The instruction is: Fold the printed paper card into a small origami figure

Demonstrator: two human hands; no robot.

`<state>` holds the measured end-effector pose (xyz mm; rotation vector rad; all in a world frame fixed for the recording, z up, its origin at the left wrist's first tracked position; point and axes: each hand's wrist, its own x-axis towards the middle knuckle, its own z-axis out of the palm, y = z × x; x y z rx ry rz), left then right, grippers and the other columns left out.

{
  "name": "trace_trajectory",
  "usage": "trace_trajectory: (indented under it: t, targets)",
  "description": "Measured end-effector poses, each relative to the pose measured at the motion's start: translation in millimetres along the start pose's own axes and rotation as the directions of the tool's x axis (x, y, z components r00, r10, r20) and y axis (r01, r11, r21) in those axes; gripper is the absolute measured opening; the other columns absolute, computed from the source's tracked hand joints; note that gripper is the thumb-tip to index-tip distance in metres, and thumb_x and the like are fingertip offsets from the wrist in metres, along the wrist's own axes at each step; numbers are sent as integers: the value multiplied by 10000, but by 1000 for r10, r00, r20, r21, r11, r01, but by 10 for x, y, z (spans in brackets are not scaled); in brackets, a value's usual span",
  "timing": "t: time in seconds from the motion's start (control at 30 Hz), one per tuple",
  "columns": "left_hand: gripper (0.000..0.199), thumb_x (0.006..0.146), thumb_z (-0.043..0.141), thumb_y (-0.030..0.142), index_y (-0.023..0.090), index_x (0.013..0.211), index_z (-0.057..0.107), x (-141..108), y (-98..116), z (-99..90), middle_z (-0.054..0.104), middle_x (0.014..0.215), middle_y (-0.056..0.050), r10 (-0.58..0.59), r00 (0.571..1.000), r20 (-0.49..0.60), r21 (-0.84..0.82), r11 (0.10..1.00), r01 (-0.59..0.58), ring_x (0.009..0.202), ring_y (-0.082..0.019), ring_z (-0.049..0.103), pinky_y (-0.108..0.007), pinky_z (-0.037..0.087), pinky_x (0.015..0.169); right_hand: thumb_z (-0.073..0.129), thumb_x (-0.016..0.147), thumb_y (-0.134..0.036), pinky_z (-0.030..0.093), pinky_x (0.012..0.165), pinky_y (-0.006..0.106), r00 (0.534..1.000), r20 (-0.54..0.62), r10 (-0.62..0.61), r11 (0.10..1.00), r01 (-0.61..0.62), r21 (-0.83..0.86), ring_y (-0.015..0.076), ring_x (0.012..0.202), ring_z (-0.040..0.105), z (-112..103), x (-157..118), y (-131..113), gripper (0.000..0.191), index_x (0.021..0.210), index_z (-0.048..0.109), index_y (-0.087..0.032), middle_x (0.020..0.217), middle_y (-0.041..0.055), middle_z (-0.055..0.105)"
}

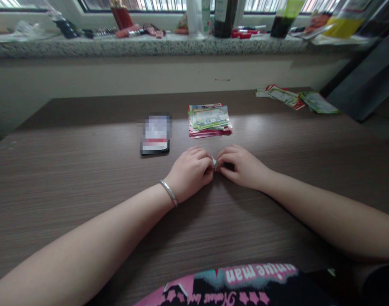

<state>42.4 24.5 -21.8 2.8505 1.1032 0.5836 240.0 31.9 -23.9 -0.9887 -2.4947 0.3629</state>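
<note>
My left hand (192,172), with a silver bangle at the wrist, is closed, its fingertips pinching a small pale piece of folded paper (215,164). From the other side my right hand (240,165) meets it, thumb and fingers pinched at the paper's right end. Most of the paper is hidden by the fingers. Just beyond the hands lies a stack of printed packets or cards (210,118) in green, white and red. A phone (156,134) with a blurred screen lies to the left of that stack.
More printed packets (286,97) are spread at the far right of the brown table (69,170). Behind it, a granite windowsill (149,46) carries a dark bottle (224,19), a red pot (121,16), a cup of dark liquid (282,25), pens and other clutter.
</note>
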Motion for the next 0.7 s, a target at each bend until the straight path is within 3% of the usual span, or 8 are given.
trace_trajectory:
  t: [0.1,0.27,0.53,0.7]
  targets:
    - [113,842,539,200,162,839,646,-6,-41,6,662,925,-72,-17,1000,20,-97,995,19,952,-201,610,-351,496,884,579,823,-185,436,840,350,1000,8,21,999,-21,39,198,881,568,1,1,13,83,790,654,-176,900,60,680]
    - [83,835,589,229,175,852,649,-9,-113,13,670,902,-57,51,999,15,-124,991,-48,988,-207,607,-378,469,936,578,822,-198,424,837,346,999,15,44,998,-44,45,195,865,576,-4,-7,24,89,766,643,-175,849,57,684]
    - [98,813,611,219,167,759,673,3,-93,42,699,909,-64,-55,998,-9,-137,989,53,891,-208,647,-337,507,841,591,809,-208,413,730,304,992,-44,118,992,-116,44,184,773,552,33,0,19,78,775,647,-166,771,44,667]
    - [74,796,632,209,168,752,676,29,-116,61,713,871,-50,-43,999,24,-131,990,45,893,-222,653,-369,487,894,604,789,-190,406,696,291,989,-46,142,989,-140,54,179,745,547,27,2,26,60,765,650,-160,738,39,653]
